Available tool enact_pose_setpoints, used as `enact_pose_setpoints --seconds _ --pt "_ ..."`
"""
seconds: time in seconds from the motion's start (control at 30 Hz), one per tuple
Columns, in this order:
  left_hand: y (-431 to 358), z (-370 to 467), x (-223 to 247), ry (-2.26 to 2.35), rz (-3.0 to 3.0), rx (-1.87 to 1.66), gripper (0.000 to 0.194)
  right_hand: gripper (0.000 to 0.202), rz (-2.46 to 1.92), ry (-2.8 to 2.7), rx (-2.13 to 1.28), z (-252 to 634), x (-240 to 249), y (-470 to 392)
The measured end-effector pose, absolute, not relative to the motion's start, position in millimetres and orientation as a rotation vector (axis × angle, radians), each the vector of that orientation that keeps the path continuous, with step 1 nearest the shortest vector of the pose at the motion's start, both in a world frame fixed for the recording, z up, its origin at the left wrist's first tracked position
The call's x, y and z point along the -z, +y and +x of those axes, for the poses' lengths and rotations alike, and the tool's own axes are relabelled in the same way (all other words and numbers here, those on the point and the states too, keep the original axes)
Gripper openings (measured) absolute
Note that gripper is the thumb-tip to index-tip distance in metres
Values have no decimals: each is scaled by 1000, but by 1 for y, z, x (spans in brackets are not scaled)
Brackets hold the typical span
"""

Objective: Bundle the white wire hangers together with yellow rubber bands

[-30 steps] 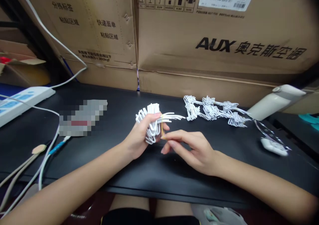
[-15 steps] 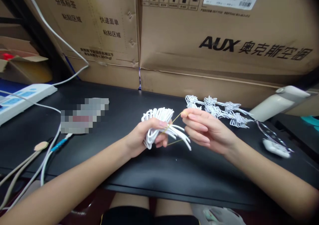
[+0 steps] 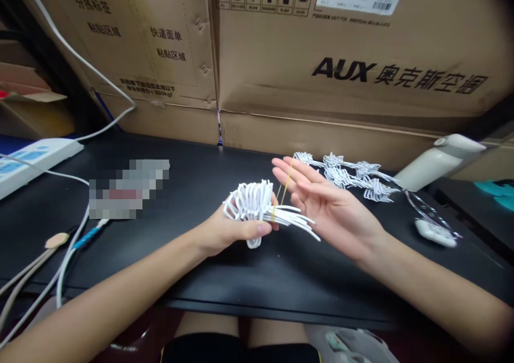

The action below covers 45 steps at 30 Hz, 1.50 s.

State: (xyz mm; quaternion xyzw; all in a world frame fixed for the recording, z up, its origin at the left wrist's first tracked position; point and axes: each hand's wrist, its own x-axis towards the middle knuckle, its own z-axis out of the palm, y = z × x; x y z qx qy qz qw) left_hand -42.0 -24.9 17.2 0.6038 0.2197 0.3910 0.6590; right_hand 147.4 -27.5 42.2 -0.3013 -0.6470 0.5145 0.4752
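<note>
My left hand (image 3: pixel 236 229) grips a bundle of looped white cords (image 3: pixel 251 205) above the black table, thumb across its front. The loose cord ends point right. A thin yellow rubber band (image 3: pixel 286 186) goes round the bundle near my left fingertips and stretches up to my right hand (image 3: pixel 321 202). My right hand is palm up, its fingers extended, with the band hooked over them. Behind it, several tied bundles of white cord (image 3: pixel 339 175) lie on the table.
Large cardboard boxes (image 3: pixel 345 100) stand along the back of the black table (image 3: pixel 193 175). A white bottle (image 3: pixel 437 162) and a white case (image 3: pixel 436 232) are at the right. A power strip (image 3: pixel 40 162), cables and a blurred-out object (image 3: pixel 128 189) are at the left.
My right hand has turned palm up and opened from a pinch, lifting the band higher. My left hand has rotated the bundle, with its thumb now lower. The camera view has shifted slightly.
</note>
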Motion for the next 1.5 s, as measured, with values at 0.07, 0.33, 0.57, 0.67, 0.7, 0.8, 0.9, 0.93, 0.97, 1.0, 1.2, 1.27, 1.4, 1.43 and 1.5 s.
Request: enact_pose_setpoints --seconds 0.07,0.33,0.57,0.67,0.7,0.8,0.9,0.93,0.97,1.0,1.2,1.27,1.4,1.43,1.5 --pt "-25 -42 -19 526 1431 -893 29 38 -741 -1588 -1077 144 -37 -27" --pt "-34 -35 -20 622 1661 -713 25 42 -655 -1704 -868 151 -28 -25" --pt "-25 -32 -6 723 1809 -738 35 58 -522 -2159 -372 148 -41 -31" --pt "-24 -30 -2 802 1910 -692 34 44 -541 -2240 -213 139 -34 -34" --pt "-24 -28 -1 821 1935 -700 34 39 -571 -2246 -172 137 -30 -35" --pt "-25 -26 0 860 1951 -771 36 27 -624 -2244 -106 132 -23 -36" --pt "-25 -27 0 906 1914 -742 42 16 -649 -2247 -110 131 -22 -37" --pt "-25 -28 0 919 1897 -708 46 12 -666 -2252 -117 131 -23 -37" --pt "-24 -29 -1 931 1880 -674 50 10 -687 -2261 -135 131 -25 -37" --pt "-24 -30 -1 945 1864 -643 53 8 -711 -2274 -166 132 -27 -37" --pt "-26 -28 -4 998 1829 -647 57 14 -826 -2438 -553 139 -45 -30" --pt "-28 -26 -5 1024 1812 -672 58 18 -836 -2484 -681 143 -49 -27" --pt "-29 -23 -6 917 1673 -723 57 36 -849 -2520 -891 155 -53 -17" --pt "-28 -23 -6 859 1608 -730 56 43 -845 -2506 -952 158 -54 -15" --pt "-27 -22 -5 813 1495 -730 55 45 -856 -2439 -1024 164 -55 -10"
